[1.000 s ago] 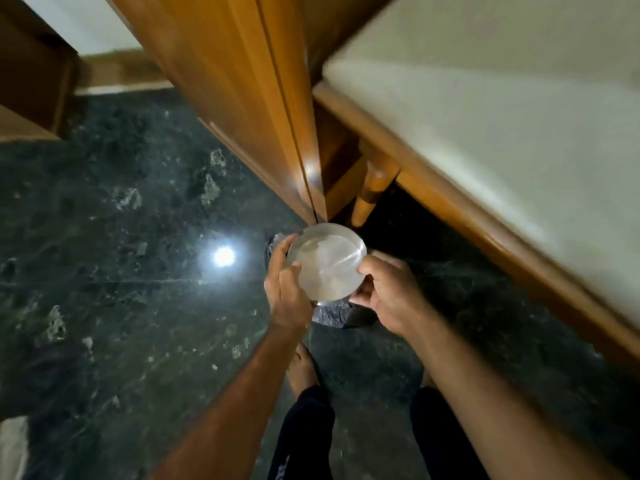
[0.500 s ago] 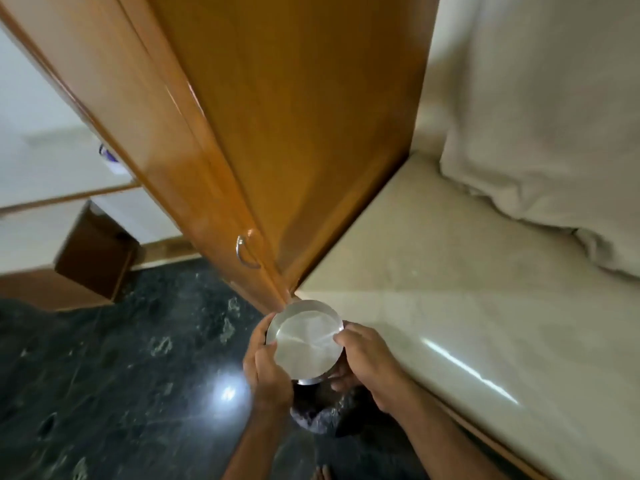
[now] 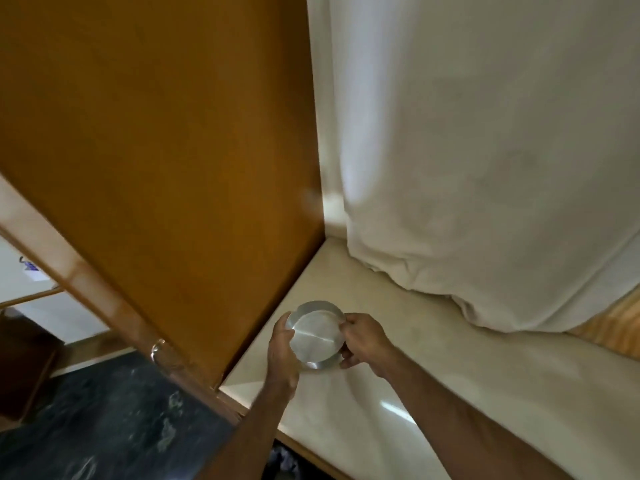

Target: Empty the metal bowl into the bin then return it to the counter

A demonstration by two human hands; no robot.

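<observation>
Bowl raised over counter.

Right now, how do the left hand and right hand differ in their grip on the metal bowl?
The left hand cups the metal bowl at its left rim, thumb up top. The right hand pinches the right rim, fingers curled below. Both hold it over the counter, near the wooden cabinet.

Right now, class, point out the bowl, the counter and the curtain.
bowl [image 3: 314, 337]: head view, middle of its shiny inside.
counter [image 3: 450, 368]: head view, bare pale top right of the hands.
curtain [image 3: 485, 168]: head view, middle of the white cloth.
</observation>
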